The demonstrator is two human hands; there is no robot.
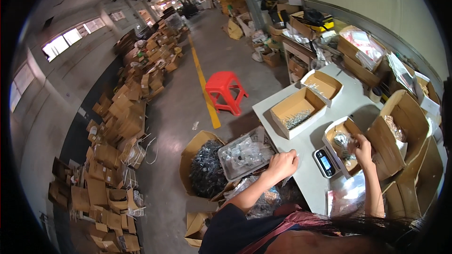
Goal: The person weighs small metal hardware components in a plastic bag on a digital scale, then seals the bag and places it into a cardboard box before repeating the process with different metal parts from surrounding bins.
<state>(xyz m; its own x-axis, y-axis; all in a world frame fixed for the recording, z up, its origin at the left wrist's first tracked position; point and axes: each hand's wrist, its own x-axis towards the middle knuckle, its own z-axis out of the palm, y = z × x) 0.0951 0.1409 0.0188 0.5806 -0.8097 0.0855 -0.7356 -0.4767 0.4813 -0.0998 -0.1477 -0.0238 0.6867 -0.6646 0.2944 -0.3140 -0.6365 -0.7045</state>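
Over an oblong cardboard box (347,126), curled right hand (362,151)

Free lane: bare table (306,182) between left hand (284,163) and scale (325,163), running far between middle box (308,123) and near box (347,126). Near box open above, right hand (361,150) at its right side. Obstacles: scale left, tall carton (388,154) right. Tray (227,163) occupies space left of table edge.

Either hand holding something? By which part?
Can't tell: left hand is by the table, right hand over the box beside the scale; any grip is unclear.
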